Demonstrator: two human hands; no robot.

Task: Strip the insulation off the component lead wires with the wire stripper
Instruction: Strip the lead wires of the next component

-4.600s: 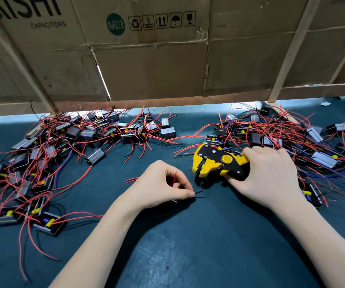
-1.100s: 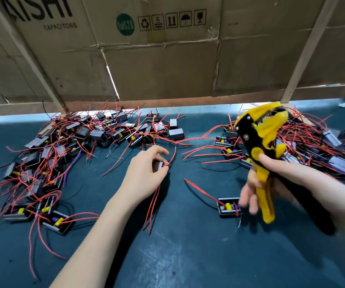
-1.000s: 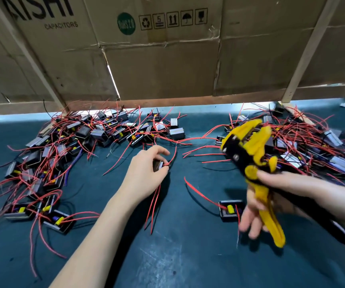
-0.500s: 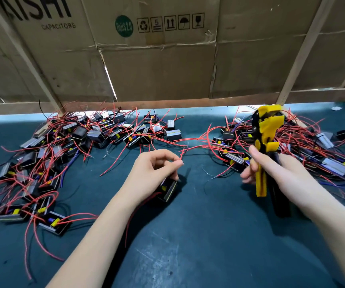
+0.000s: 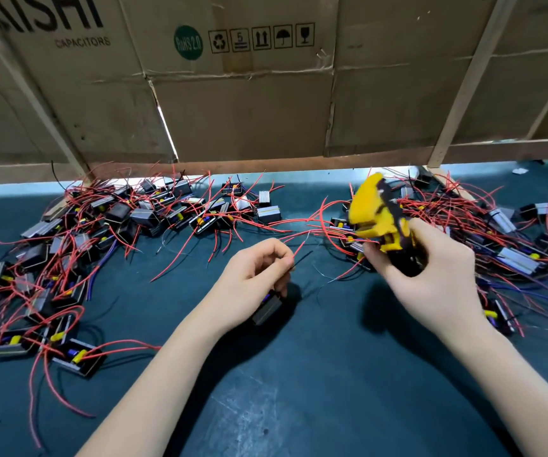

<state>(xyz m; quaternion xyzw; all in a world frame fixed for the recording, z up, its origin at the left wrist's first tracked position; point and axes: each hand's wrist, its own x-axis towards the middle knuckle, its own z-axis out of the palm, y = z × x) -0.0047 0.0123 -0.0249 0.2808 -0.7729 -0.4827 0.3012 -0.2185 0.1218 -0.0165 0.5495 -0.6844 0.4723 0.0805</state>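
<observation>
Fingers [image 5: 277,258] of our left hand [image 5: 252,278] pinch a red wire [image 5: 300,249] and a black wire [image 5: 301,259] that stick out past the fingertips toward the right; the small black part [image 5: 266,310] they belong to hangs just below those fingers, over the dark counter [image 5: 315,374]. Our right hand [image 5: 430,275] curls its fingers around the handles of the yellow and black stripper [image 5: 376,219], whose blurred head rises above that hand, near the wire ends but apart from them. Piles of wired parts [image 5: 117,225] lie beyond both hands.
</observation>
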